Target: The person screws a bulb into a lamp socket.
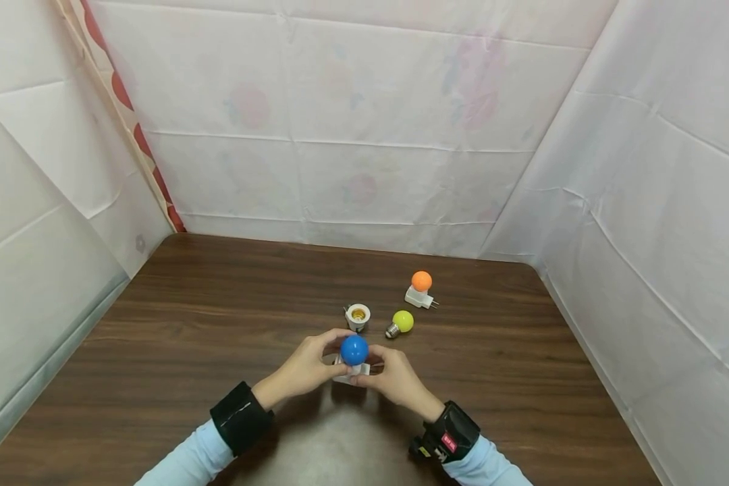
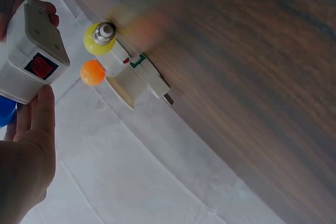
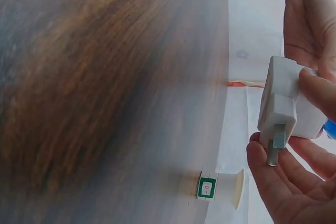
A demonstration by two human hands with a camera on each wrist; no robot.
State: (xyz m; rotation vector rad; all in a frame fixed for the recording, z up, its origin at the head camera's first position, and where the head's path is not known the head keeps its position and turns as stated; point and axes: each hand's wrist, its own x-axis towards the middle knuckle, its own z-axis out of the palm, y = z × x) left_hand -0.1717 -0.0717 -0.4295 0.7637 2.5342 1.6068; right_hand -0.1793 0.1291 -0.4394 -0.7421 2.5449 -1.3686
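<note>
Near the front middle of the table, both hands hold a white plug-in lamp holder (image 1: 352, 372) with a blue bulb (image 1: 354, 350) on top. My left hand (image 1: 307, 361) grips its left side, thumb in front and fingers behind the bulb. From the other side my right hand (image 1: 397, 380) pinches the holder near its plug, thumb low and forefinger higher. A red switch (image 2: 41, 66) shows on the holder in the left wrist view. Metal plug pins (image 3: 276, 142) stick out toward the right wrist camera. The bulb's base is hidden.
Just behind the hands stands a second white lamp holder (image 1: 358, 316), with no bulb. To its right a yellow-green bulb (image 1: 403, 320) lies on its side, screw base showing. Farther back, an orange bulb (image 1: 422, 281) sits in another plug-in holder (image 1: 418, 297). White sheeting (image 1: 364, 128) surrounds the table.
</note>
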